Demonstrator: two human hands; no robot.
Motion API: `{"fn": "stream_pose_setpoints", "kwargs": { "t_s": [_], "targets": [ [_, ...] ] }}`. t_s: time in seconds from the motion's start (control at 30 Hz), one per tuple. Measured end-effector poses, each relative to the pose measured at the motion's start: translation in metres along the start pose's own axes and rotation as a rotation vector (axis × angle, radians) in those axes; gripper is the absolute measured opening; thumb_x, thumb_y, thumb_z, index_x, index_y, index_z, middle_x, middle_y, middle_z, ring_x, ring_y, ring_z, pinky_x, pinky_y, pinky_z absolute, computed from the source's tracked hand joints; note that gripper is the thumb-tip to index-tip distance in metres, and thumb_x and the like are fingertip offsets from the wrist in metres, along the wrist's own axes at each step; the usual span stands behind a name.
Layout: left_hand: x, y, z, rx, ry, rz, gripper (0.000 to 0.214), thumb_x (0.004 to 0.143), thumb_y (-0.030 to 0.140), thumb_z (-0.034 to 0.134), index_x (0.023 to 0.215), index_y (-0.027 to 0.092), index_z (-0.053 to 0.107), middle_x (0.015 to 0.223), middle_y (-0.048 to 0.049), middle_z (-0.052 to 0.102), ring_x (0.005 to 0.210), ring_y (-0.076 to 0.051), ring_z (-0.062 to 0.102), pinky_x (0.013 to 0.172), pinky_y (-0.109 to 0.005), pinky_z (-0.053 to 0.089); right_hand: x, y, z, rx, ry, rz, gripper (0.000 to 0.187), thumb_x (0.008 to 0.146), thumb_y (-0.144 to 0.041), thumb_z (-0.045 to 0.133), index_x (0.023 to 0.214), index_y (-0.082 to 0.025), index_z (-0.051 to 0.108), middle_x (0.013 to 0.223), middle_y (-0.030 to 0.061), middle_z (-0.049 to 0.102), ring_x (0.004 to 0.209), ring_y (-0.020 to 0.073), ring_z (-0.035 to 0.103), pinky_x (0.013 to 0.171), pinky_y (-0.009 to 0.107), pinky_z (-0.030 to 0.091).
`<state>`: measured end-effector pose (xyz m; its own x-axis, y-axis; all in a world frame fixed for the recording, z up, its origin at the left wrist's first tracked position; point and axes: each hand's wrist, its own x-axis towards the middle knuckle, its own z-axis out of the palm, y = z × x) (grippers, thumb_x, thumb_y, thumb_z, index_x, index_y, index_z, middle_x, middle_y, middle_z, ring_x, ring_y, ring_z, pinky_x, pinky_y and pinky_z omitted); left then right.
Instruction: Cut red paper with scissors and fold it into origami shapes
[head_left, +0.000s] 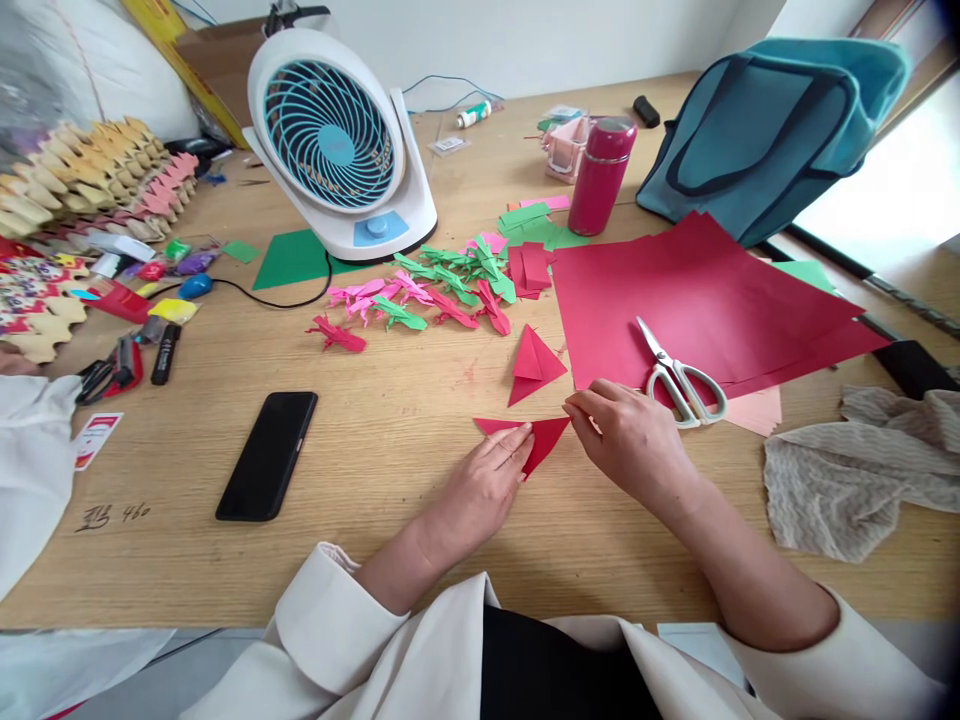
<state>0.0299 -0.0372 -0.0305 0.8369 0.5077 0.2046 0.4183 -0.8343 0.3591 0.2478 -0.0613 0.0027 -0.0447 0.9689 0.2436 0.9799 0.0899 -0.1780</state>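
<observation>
A small red paper triangle (546,434) lies flat on the wooden table (390,440) in front of me. My left hand (484,485) presses its fingers flat on the left part of the paper. My right hand (634,435) pinches the paper's right corner with fingertips together. A second folded red triangle (534,364) lies just beyond it. White-handled scissors (679,378) rest on large red paper sheets (697,300) right behind my right hand.
Several folded pink, green and red paper figures (427,295) lie mid-table before a white-and-blue fan (337,140). A black phone (268,455) lies left. A red bottle (600,175), a teal bag (765,120) and a grey cloth (855,470) are on the right.
</observation>
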Motion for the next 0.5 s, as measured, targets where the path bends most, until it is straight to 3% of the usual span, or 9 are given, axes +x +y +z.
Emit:
{"fn": "stream_pose_setpoints", "kwargs": {
  "t_s": [0.3,0.5],
  "targets": [
    [0.004,0.002,0.002,0.202,-0.042,0.035,0.042,0.097,0.016,0.041,0.138,0.008,0.045,0.144,-0.0167,0.05,0.132,-0.026,0.048,0.109,-0.041,0.043,0.001,0.002,-0.002,0.073,0.096,0.018,0.025,0.096,-0.019,0.045,0.098,-0.019,0.069,0.08,0.0043,0.064,0.071,0.0163,0.058,0.06,0.029,0.03],
    [0.02,-0.002,-0.006,0.088,-0.025,0.01,0.028,0.093,0.01,0.046,0.117,0.012,0.059,0.125,-0.0115,0.063,0.115,-0.023,0.057,0.102,-0.039,0.048,0.001,-0.004,0.009,0.146,-0.043,-0.027,0.019,0.095,-0.022,0.05,0.092,-0.02,0.069,0.086,0.0051,0.064,0.077,0.0181,0.06,0.064,0.028,0.036]
  ]
}}
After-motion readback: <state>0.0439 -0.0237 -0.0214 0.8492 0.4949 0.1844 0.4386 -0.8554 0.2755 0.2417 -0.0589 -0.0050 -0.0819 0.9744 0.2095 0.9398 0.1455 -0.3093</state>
